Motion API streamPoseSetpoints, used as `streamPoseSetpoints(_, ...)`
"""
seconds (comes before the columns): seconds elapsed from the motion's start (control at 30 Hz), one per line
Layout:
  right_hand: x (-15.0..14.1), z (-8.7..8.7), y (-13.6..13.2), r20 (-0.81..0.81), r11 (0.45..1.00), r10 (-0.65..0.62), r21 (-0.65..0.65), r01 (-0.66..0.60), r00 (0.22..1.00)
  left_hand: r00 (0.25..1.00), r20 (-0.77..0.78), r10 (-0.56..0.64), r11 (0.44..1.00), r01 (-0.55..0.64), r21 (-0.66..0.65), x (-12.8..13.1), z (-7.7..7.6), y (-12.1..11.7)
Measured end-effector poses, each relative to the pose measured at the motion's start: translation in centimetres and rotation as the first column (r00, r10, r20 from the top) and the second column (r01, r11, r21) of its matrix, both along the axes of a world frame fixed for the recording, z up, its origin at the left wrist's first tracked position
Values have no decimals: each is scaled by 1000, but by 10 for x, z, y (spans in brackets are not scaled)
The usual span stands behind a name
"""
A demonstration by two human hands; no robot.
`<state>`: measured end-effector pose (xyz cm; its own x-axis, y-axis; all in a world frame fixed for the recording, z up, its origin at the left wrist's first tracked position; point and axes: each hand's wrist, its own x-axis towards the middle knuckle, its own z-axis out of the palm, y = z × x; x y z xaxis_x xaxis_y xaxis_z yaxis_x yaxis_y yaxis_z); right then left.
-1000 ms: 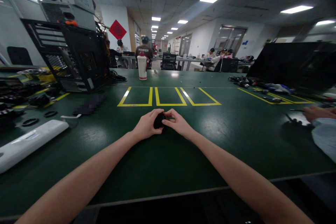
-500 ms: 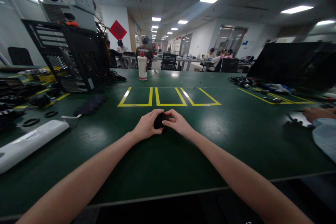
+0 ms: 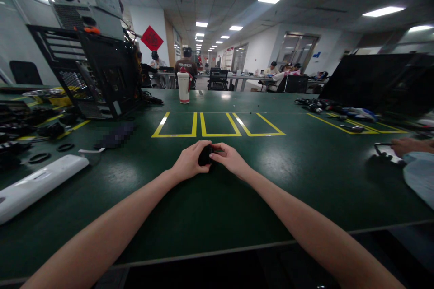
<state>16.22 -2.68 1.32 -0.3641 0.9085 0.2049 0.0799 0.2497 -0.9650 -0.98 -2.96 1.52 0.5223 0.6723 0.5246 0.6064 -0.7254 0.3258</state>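
Observation:
Between my two hands is a small black rounded object [image 3: 205,156], whose exact kind I cannot make out. My left hand [image 3: 190,159] wraps round its left side, thumb below and fingers above. From the right, my right hand [image 3: 229,159] pinches its edge with thumb and fingertips. Both hands are low over the green tabletop [image 3: 210,207], just in front of the middle yellow tape outline [image 3: 222,135]. My fingers hide much of the object.
To the left are a white power strip [image 3: 42,185], black rings [image 3: 40,158] and an open computer case [image 3: 98,72]. A white cup [image 3: 183,86] stands behind the tape outlines. At right, a co-worker's hand [image 3: 412,146] is near a dark monitor [image 3: 383,81] and cables.
My hands and the black object keep nearly the same pose. At the right, the thin tool by the co-worker's hand has shifted slightly.

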Motion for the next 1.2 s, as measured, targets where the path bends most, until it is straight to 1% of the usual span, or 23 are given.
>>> streamPoseSetpoints(0.1,2,1,-1,-4,999,37,-17,-37,999,1000,3,-3,1000,3,-1,0,1,-1)
streamPoseSetpoints(0.27,2,-1,-2,-42,997,62,48,-60,997,1000,-4,-5,1000,5,0,0,1,-1)
streamPoseSetpoints(0.43,1,-3,-1,-28,994,49,99,-46,998,1000,-8,2,1000,-2,2,0,1,0)
streamPoseSetpoints(0.57,1,-2,0,-8,997,21,81,-20,1000,1000,-9,1,1000,-1,2,0,0,0)
streamPoseSetpoints(0.7,3,-1,0,17,998,59,33,-59,998,1000,-3,-1,1000,1,-5,0,0,0)
streamPoseSetpoints(0.97,2,-4,1,-25,993,58,107,-55,998,1000,-7,0,1000,0,9,0,0,0)
streamPoseSetpoints(1.13,2,-3,0,1,993,23,116,-23,1000,1000,-9,4,1000,-4,1,0,-1,1)
streamPoseSetpoints(1.2,2,-2,0,20,995,14,100,-16,1000,1000,-6,1,1000,-1,-8,0,0,1)
